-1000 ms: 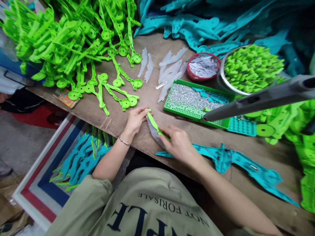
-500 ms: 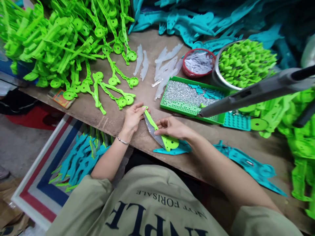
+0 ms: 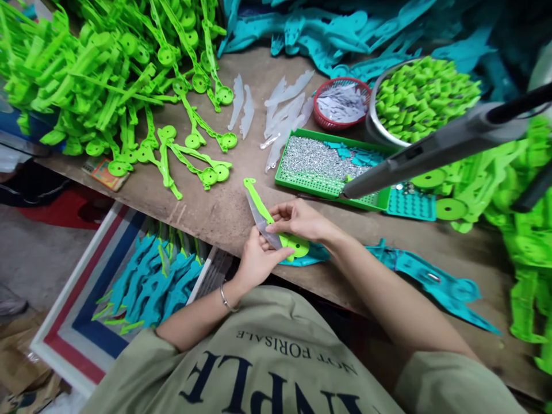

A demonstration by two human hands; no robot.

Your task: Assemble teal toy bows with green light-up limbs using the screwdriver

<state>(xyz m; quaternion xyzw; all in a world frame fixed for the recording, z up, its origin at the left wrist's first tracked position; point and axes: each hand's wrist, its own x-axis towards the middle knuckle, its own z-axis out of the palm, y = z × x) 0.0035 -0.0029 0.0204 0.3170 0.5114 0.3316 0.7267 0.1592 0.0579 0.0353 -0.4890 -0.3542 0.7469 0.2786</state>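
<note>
Between my hands is a long lime-green plastic piece (image 3: 259,202) with a round disc at its near end, and a translucent blade-shaped sheet (image 3: 256,217) lies along its edge. My right hand (image 3: 297,219) pinches both about the middle. Lower down, my left hand (image 3: 261,256) grips the near part, thumb on the green piece by the disc, fingers under the sheet. Partly behind them lies a teal plastic part (image 3: 317,255) on the table. Another teal part (image 3: 431,282) with a small metal piece in it rests by my right forearm.
Green parts (image 3: 99,75) pile up at left. Translucent sheets (image 3: 282,115), a red basket (image 3: 317,118), a green tray (image 3: 280,178) of small metal pieces and a metal bowl (image 3: 374,118) stand beyond my hands. A grey tool (image 3: 414,152) hangs at right; a drawer (image 3: 64,339) is at lower left.
My left hand has moved from the far tip of the green piece down to its near end by the disc. My right hand still pinches the middle.
</note>
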